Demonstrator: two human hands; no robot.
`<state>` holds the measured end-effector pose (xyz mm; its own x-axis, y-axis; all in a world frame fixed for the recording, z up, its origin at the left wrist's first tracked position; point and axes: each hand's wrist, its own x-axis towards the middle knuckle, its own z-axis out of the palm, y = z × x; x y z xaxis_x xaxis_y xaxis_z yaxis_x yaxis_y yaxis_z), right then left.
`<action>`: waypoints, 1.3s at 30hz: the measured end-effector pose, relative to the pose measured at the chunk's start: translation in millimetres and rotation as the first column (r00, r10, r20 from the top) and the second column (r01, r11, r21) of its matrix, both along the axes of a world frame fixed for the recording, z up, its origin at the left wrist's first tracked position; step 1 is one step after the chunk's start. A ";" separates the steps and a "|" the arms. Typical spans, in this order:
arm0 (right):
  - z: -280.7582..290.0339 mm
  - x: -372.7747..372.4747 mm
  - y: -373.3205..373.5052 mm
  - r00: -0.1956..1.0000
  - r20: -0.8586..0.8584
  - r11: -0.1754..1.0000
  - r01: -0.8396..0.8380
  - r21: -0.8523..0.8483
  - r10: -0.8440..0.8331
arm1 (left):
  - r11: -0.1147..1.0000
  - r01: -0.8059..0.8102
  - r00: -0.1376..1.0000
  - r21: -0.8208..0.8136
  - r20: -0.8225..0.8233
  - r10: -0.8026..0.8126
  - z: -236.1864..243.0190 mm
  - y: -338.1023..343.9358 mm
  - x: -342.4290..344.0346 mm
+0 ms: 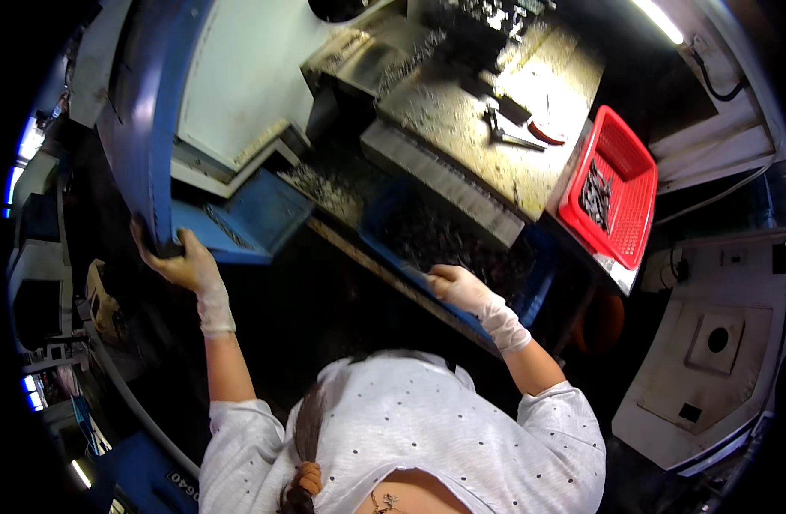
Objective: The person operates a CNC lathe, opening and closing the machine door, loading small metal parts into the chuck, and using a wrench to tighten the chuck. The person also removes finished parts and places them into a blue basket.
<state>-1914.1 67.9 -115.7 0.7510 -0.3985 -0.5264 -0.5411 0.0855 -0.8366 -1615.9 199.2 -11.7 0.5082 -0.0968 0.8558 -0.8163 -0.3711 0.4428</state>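
My left hand (194, 267), in a white wrist-length covering, grips the lower edge of a blue machine door (140, 128), with the thumb on one side and the fingers on the other. My right hand (463, 289), with a similar covering, is closed with its fingers curled in. It is over the near edge of a blue bin (537, 295) filled with dark metal scraps. Whatever those fingers hold, if anything, is too small to make out.
A metal machine table (461, 111) strewn with chips carries a dark tool (511, 137) and a red-handled tool (543, 133). At its right, a red plastic basket (637, 227) contains small metal parts (596, 197). A white machine cabinet (710, 343) stands farther right.
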 end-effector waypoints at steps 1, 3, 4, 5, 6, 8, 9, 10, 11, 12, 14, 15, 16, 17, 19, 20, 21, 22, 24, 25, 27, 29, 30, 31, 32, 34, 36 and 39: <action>31.4 23.0 -5.0 0.985 0.115 0.956 -0.095 -0.277 0.132 | 1.000 0.021 0.999 0.009 0.031 -0.022 -1.5 1.1 3.7; 54.7 73.8 -24.6 0.896 0.360 0.797 0.012 -0.604 0.260 | 0.998 0.046 0.998 0.036 0.046 -0.048 -3.1 2.0 8.5; 69.0 102.2 -38.1 0.825 0.491 0.733 0.147 -0.665 0.280 | 0.997 0.049 0.997 0.055 0.049 -0.052 -2.6 2.1 8.1; 81.3 133.1 -53.0 0.758 0.609 0.732 0.276 -0.623 0.232 | 0.997 0.058 0.997 0.056 0.040 -0.060 -4.0 4.1 8.8; 92.6 157.5 -72.7 0.734 0.679 0.875 0.325 -0.358 0.005 | 0.995 0.085 0.995 0.045 0.050 -0.087 -4.8 0.5 10.0; 109.8 213.2 -127.6 0.473 0.785 0.865 0.477 0.155 -0.401 | 0.994 0.108 0.992 0.021 0.069 -0.109 -5.2 0.4 11.6; 105.3 237.7 -158.9 0.319 0.754 0.753 0.568 0.332 -0.574 | 0.993 0.118 0.990 0.004 0.074 -0.118 -7.3 -0.2 12.3; 96.8 257.0 -191.9 0.234 0.696 0.667 0.592 0.452 -0.679 | 0.994 0.111 0.989 0.008 0.100 -0.111 -10.7 0.4 13.6; 87.6 273.6 -214.6 0.170 0.631 0.602 0.559 0.571 -0.757 | 0.995 0.098 0.988 0.031 0.121 -0.101 -12.1 5.2 14.9; 76.5 291.2 -237.0 0.105 0.553 0.519 0.521 0.677 -0.826 | 0.995 0.087 0.987 0.042 0.135 -0.092 -12.6 9.3 14.6; 61.2 308.9 -260.4 0.049 0.493 0.464 0.431 0.774 -0.869 | 0.994 0.098 0.985 0.038 0.141 -0.102 -19.3 15.2 18.3; 62.4 306.1 -268.0 0.020 0.487 0.444 0.445 0.777 -0.873 | 0.991 0.131 0.981 0.027 0.144 -0.133 -21.1 13.1 17.6; 63.3 307.5 -273.6 0.027 0.466 0.433 0.422 0.797 -0.884 | 0.988 0.151 0.978 0.027 0.139 -0.153 -19.4 11.9 16.7; 63.2 308.8 -276.3 0.043 0.443 0.421 0.399 0.814 -0.896 | 0.985 0.172 0.976 0.031 0.127 -0.175 -19.9 12.6 16.0; 61.7 316.6 -278.6 0.041 0.402 0.387 0.376 0.842 -0.915 | 0.987 0.146 0.981 0.073 0.116 -0.154 -16.2 13.1 11.7; 59.1 320.1 -277.2 0.023 0.414 0.396 0.339 0.853 -0.910 | 0.985 0.158 0.980 0.074 0.110 -0.166 -17.1 14.1 11.1; 56.9 322.5 -276.5 0.004 0.424 0.405 0.302 0.863 -0.906 | 0.985 0.159 0.981 0.072 0.100 -0.166 -18.4 14.2 11.1; 55.1 323.5 -276.6 -0.012 0.430 0.412 0.262 0.873 -0.903 | 0.984 0.158 0.981 0.080 0.098 -0.166 -18.7 13.7 11.6; 49.3 324.6 -277.5 -0.025 0.484 0.472 0.174 0.864 -0.875 | 0.983 0.162 0.981 0.087 0.091 -0.170 -20.1 15.6 13.0; 47.1 323.7 -278.8 -0.035 0.509 0.501 0.131 0.855 -0.860 | 0.982 0.171 0.980 0.082 0.088 -0.178 -21.5 15.6 13.6; 45.7 320.1 -278.3 -0.024 0.532 0.530 0.067 0.846 -0.846 | 0.981 0.175 0.980 0.090 0.083 -0.182 -22.5 18.4 14.7; 38.3 313.8 -280.3 -0.012 0.593 0.593 -0.030 0.805 -0.805 | 0.980 0.169 0.981 0.105 0.082 -0.178 -24.7 21.2 14.6; 35.3 311.9 -283.2 0.016 0.633 0.631 -0.070 0.773 -0.774 | 0.980 0.169 0.981 0.106 0.072 -0.178 -27.2 23.3 15.7; 32.7 311.1 -285.7 0.030 0.621 0.618 -0.069 0.783 -0.783 | 0.981 0.165 0.982 0.106 0.070 -0.173 -27.4 23.4 15.2; 31.5 309.8 -285.5 0.045 0.606 0.603 -0.068 0.795 -0.794 | 0.981 0.160 0.983 0.110 0.068 -0.168 -26.3 23.7 14.5; 32.6 307.0 -289.6 0.081 0.564 0.555 -0.110 0.824 -0.821 | 0.978 0.187 0.979 0.096 0.060 -0.193 -25.4 21.2 14.0; 37.5 309.4 -284.5 0.107 0.516 0.519 0.002 0.855 -0.850 | 0.978 0.185 0.979 0.097 0.065 -0.191 -26.6 21.1 14.4; 46.8 310.3 -277.3 0.251 0.425 0.476 0.193 0.858 -0.870 | 0.980 0.169 0.980 0.101 0.085 -0.178 -26.9 21.5 15.1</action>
